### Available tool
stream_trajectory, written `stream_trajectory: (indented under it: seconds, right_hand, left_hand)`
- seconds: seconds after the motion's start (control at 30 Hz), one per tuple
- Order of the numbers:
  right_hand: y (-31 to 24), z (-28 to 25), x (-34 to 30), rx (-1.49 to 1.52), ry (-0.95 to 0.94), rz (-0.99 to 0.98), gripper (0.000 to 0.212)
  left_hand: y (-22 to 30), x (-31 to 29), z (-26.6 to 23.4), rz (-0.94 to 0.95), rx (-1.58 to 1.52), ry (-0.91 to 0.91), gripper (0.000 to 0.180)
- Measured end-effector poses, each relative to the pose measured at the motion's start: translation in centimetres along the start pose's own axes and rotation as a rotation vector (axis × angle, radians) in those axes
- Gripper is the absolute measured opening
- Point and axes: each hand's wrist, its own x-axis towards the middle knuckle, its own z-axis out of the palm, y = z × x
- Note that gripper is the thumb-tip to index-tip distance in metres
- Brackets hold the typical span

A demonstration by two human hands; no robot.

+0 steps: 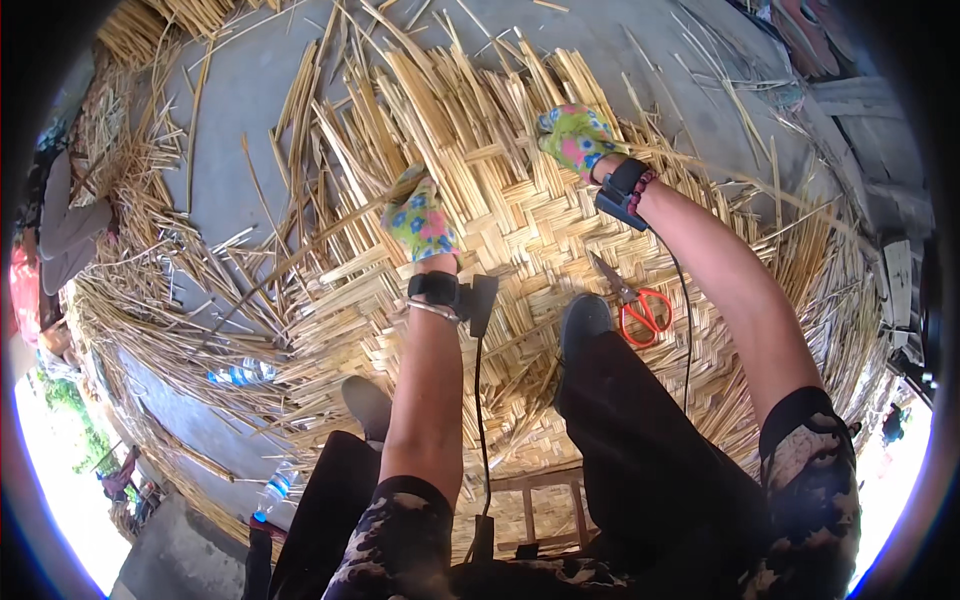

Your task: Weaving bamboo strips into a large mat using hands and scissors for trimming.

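Observation:
A partly woven mat of flat, straw-coloured reed strips (pixel 510 235) spreads beneath me, its loose ends fanning out at the far side. My left hand (pixel 420 222), in a flowered glove, is closed at the mat's far left edge on a long reed strip (pixel 335 228) that slants down to the left. Farther right, my right hand (pixel 578 138), gloved the same way, has its fingers curled over the upright strips. Another long strip (pixel 740 178) runs rightward from beside that wrist. Its fingertips are partly hidden, so exactly what they pinch is unclear.
Orange-handled scissors (pixel 643 316) lie on the mat beside my right shoe (pixel 586 325). Loose reeds (pixel 150 290) heap at the left, near plastic bottles (pixel 243 374). Another person's leg (pixel 70 225) shows at the far left. A low wooden stool (pixel 550 500) is below me.

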Motion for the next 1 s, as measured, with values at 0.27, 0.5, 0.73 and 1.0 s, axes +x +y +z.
stream_trajectory:
  seconds: [0.27,0.5,0.73,1.0]
  right_hand:
    - [0.1,0.0,0.6,-0.397,-0.33,0.007,0.021]
    - [-0.4,-0.4,-1.2,-0.387,-0.301,-0.055,0.016]
    - [-7.3,2.9,-2.1,0.096,-0.067,-0.594,0.016]
    - [-13.0,8.3,-1.1,0.075,-0.498,-0.217,0.019]
  left_hand:
    - [-1.8,-0.3,-2.5,-0.082,0.197,0.011,0.027]
    - [-1.7,-2.1,-3.9,-0.266,-0.058,-0.012,0.026]
    - [0.6,-2.5,-8.5,-0.194,-0.127,0.015,0.025]
    - [2.0,3.3,-11.7,0.282,0.301,-0.306,0.038]
